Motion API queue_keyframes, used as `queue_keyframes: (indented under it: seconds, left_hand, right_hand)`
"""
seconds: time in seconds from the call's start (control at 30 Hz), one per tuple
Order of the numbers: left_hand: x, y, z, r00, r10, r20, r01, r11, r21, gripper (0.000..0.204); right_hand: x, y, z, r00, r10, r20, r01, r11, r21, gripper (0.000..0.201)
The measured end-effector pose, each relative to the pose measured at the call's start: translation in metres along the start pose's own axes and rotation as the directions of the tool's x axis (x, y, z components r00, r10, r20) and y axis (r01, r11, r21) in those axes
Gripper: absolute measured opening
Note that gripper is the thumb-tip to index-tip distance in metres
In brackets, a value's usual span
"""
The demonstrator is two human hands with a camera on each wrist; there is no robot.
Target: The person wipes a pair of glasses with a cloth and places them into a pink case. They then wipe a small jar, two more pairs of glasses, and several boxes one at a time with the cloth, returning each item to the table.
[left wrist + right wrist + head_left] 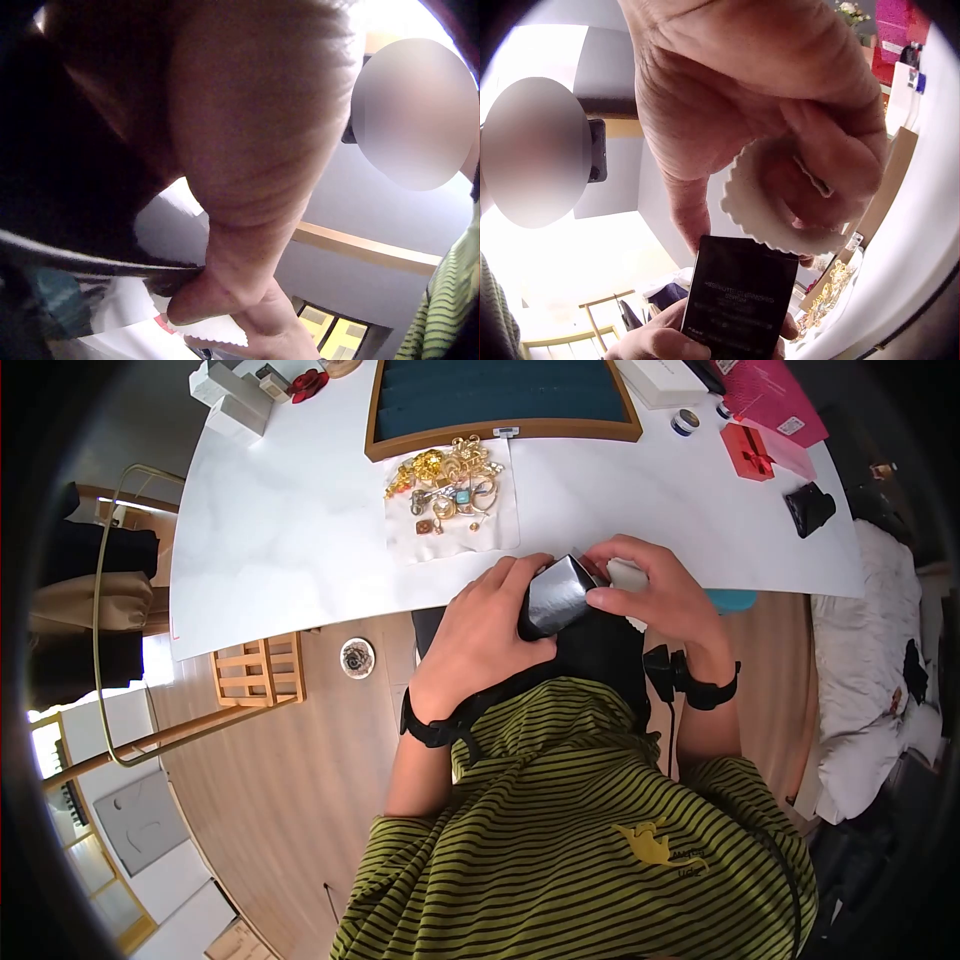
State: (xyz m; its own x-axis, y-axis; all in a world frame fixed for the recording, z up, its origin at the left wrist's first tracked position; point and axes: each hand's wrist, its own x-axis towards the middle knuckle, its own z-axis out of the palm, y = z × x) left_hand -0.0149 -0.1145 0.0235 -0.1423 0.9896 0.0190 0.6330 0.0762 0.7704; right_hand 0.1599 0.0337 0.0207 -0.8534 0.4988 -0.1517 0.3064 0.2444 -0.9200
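Observation:
A glossy dark box [557, 598] is gripped by the left hand [488, 628] over the person's lap, at the table's front edge. In the right wrist view the box [739, 300] shows a black face with small print, and fingers of the left hand [660, 334] hold its lower part. The right hand [662, 592] touches the box's upper end with its thumb. Curled fingers of the right hand [757, 90] also hold a white cloth with a scalloped edge [742, 196]. In the left wrist view the box is largely dark and unclear.
Gold jewellery [455, 485] lies on a pale cloth [405, 542] beyond the hands. Behind it stands a wooden tray [500, 430] with a dark lining. White boxes [236, 420] are at the back left; a red box [746, 452] and a black pouch [809, 510] are at the right.

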Motion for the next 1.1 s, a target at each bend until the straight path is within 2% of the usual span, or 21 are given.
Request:
queue_keyframes:
  seconds: [0.23, 0.33, 0.37, 0.53, 0.6, 0.7, 0.73, 0.8, 0.93, 1.0, 1.1]
  left_hand:
    - [0.016, -0.007, -0.002, 0.999, -0.023, 0.045, 0.024, 0.999, -0.026, 0.061]
    - [0.015, -0.007, -0.005, 0.998, -0.026, 0.060, 0.029, 0.999, -0.045, 0.063]
    - [0.014, -0.012, -0.002, 0.999, 0.014, 0.044, -0.013, 0.999, -0.043, 0.065]
    - [0.008, -0.014, -0.006, 0.994, -0.056, 0.097, 0.062, 0.996, -0.057, 0.068]
    - [0.005, -0.016, -0.008, 0.991, -0.080, 0.111, 0.086, 0.995, -0.049, 0.068]
    - [0.004, -0.019, -0.011, 0.989, -0.084, 0.123, 0.089, 0.995, -0.037, 0.071]
    - [0.004, -0.019, -0.014, 0.985, -0.083, 0.153, 0.088, 0.996, -0.025, 0.073]
    - [0.005, -0.020, -0.017, 0.979, -0.085, 0.186, 0.089, 0.996, -0.016, 0.074]
    - [0.007, -0.022, -0.020, 0.978, -0.106, 0.178, 0.108, 0.994, -0.005, 0.075]
    - [0.009, -0.022, -0.022, 0.973, -0.126, 0.196, 0.130, 0.991, -0.010, 0.075]
    - [0.014, -0.020, -0.022, 0.979, -0.127, 0.162, 0.145, 0.984, -0.106, 0.076]
  right_hand:
    - [0.013, 0.008, -0.009, 1.000, 0.002, 0.021, -0.003, 0.999, 0.039, 0.047]
    - [0.017, 0.008, -0.012, 0.995, -0.053, 0.081, 0.052, 0.998, 0.021, 0.048]
    - [0.018, 0.010, -0.011, 0.992, -0.081, 0.095, 0.080, 0.997, 0.023, 0.048]
    - [0.028, 0.008, -0.011, 0.975, -0.142, 0.171, 0.147, 0.989, -0.017, 0.051]
    - [0.032, 0.002, -0.016, 0.936, 0.018, 0.352, 0.033, 0.990, -0.138, 0.053]
    - [0.043, -0.003, -0.022, 0.887, 0.078, 0.456, -0.013, 0.989, -0.145, 0.054]
    - [0.045, 0.002, -0.022, 0.882, 0.079, 0.464, -0.013, 0.990, -0.143, 0.054]
    - [0.045, 0.013, -0.020, 0.925, -0.061, 0.376, 0.069, 0.998, -0.008, 0.046]
    - [0.045, 0.010, -0.014, 0.948, -0.070, 0.311, 0.052, 0.996, 0.068, 0.049]
    - [0.046, 0.003, -0.017, 0.953, 0.033, 0.300, -0.065, 0.993, 0.096, 0.053]
    - [0.048, -0.010, -0.022, 0.960, -0.002, 0.281, -0.053, 0.981, 0.188, 0.056]
